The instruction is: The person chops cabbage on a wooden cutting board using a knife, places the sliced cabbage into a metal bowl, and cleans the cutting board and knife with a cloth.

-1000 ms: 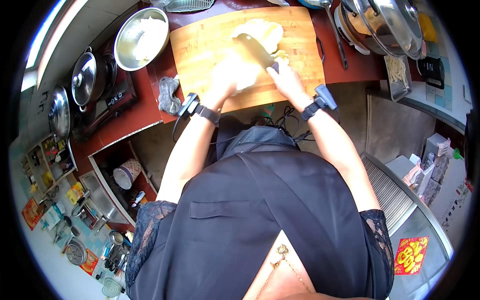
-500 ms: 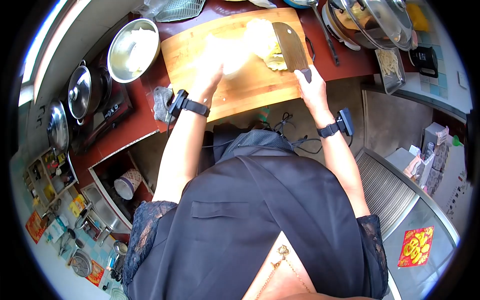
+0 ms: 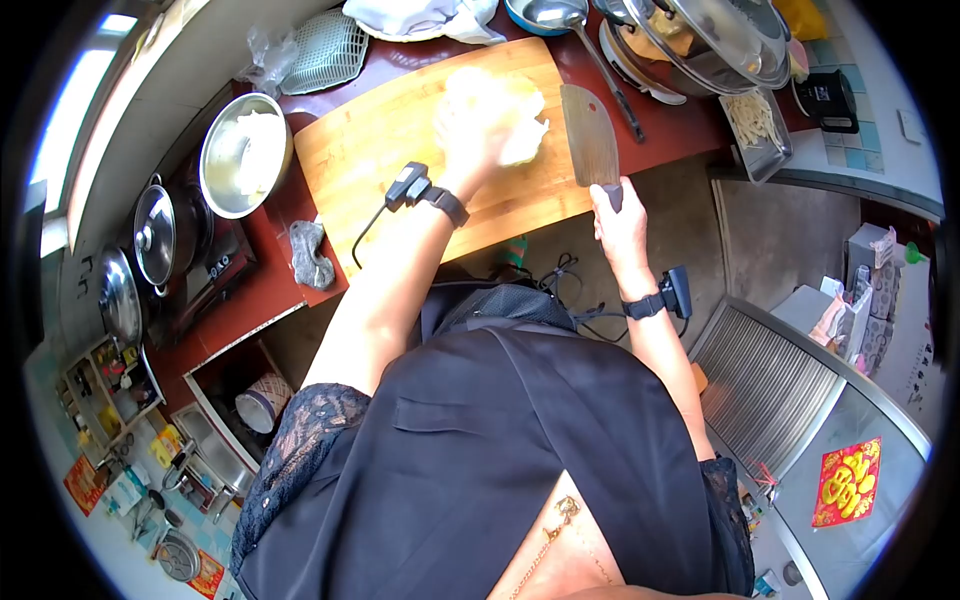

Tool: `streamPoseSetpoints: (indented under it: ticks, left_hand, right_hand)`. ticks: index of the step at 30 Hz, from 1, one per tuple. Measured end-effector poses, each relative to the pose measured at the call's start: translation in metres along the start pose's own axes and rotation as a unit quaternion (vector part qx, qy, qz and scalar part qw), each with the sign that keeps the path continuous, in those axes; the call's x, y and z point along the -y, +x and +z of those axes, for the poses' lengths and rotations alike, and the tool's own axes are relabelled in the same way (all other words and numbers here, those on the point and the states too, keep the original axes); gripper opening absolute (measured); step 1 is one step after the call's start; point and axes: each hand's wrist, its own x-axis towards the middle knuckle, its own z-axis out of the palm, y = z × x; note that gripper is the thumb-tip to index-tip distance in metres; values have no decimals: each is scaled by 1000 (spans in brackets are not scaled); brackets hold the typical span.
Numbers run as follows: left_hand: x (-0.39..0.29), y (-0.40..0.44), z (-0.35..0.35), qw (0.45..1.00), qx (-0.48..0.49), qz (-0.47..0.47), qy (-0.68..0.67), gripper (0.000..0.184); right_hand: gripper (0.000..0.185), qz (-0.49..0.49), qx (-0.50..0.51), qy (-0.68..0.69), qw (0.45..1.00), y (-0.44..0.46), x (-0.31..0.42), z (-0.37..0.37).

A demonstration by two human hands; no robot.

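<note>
A pale yellow leafy vegetable, like cabbage (image 3: 527, 140), lies on the wooden cutting board (image 3: 350, 165), its left part washed out by glare. My left hand (image 3: 478, 152) reaches onto it from the near side; its fingers are lost in the bright light. My right hand (image 3: 622, 228) is closed round the dark handle of a cleaver (image 3: 590, 135). The blade points away from me, over the board's right edge and apart from the vegetable.
Left of the board stands a steel bowl (image 3: 212, 160) with pale pieces inside, and a grey cloth (image 3: 311, 255) lies nearer. Lidded pots (image 3: 155, 235) stand further left. A ladle (image 3: 610, 80), a glass lid (image 3: 700, 40) and a metal tray (image 3: 768, 160) are at the right.
My left hand has moved right across the board onto the vegetable. The cleaver has moved off the vegetable to the board's right edge, still in my right hand.
</note>
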Motion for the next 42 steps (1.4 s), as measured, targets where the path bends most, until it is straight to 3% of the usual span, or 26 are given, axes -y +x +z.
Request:
streamPoseSetpoints:
  ticks: [2, 6, 8, 12, 15, 16, 19, 21, 23, 27, 30, 32, 34, 35, 37, 42]
  left_hand:
    - [4, 1, 14, 1000, 22, -15, 2, 89]
    - [-18, 18, 38, 1000, 18, 2, 25, 87]
    - [-27, 27, 41, 996, 70, -58, -19, 87]
    - [-10, 17, 28, 997, 61, 44, 16, 86]
    - [25, -14, -8, 998, 24, 64, -17, 90]
    - [33, -31, -33, 997, -21, 46, -53, 71]
    - [108, -81, -106, 989, -139, 18, 55, 37]
    - [170, -128, -151, 966, -142, -63, 205, 38]
    - [217, -176, -163, 929, -138, -63, 337, 43]
    - [241, -179, -185, 959, -82, -138, 232, 39]
    - [183, -106, -186, 967, -185, -14, 174, 47]
    - [164, -57, -167, 979, -162, 63, 109, 48]
    - [169, -15, -125, 988, -134, 74, 18, 46]
    - [190, 3, -90, 986, -130, 97, 38, 44]
    - [177, 18, -64, 979, -125, 135, 90, 42]
    - [110, 2, -24, 981, 13, 195, 6, 30]
  right_hand:
    - [37, -2, -5, -16, 1000, -4, -1, -4]
    - [32, -68, -3, -89, 994, 1, -8, -7]
    - [32, -90, 3, -108, 990, 7, -7, 1]
    - [33, -91, 9, -154, 984, 29, -2, 18]
    - [36, -109, 30, -176, 978, 44, -6, 30]
    - [37, -108, 31, -181, 977, 42, -6, 31]
    - [39, -76, 33, -188, 979, 53, -20, 30]
    - [39, -60, 34, -173, 983, 57, -31, 29]
    - [40, -54, 30, -170, 984, 58, -34, 28]
    - [42, -60, 25, -167, 984, 59, -36, 27]
    - [47, -47, 24, -169, 984, 59, -36, 26]
    - [51, -48, 15, -169, 984, 58, -41, 27]
    - [54, -48, 7, -176, 983, 56, -41, 28]
    - [56, -47, 4, -179, 983, 56, -41, 28]
    - [52, -40, 1, -180, 983, 55, -39, 30]
    - [46, -34, 3, -169, 985, 52, -38, 34]
